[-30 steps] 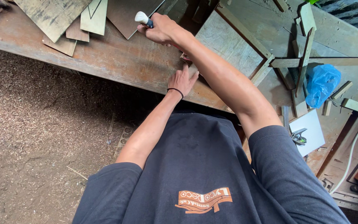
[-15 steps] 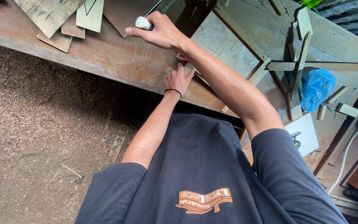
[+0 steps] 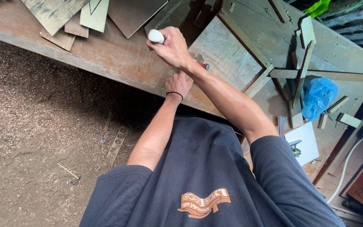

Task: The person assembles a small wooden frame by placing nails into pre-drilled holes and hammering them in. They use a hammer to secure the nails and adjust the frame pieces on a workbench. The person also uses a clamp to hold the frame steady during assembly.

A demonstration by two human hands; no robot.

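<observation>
His right hand [image 3: 171, 46] grips a white-handled tool [image 3: 156, 36] above the bench [image 3: 106, 54]. The left hand [image 3: 179, 83] presses fingers onto a small piece [image 3: 199, 59] just below, near the bench's edge.

There is a single view, from a camera worn on the person's head, looking steeply down over their dark shirt and both forearms. It faces the near edge of the wooden workbench [image 3: 106, 54], which runs slantwise across the upper frame, close in. The sawdust floor [image 3: 34, 138] fills the lower left.
</observation>
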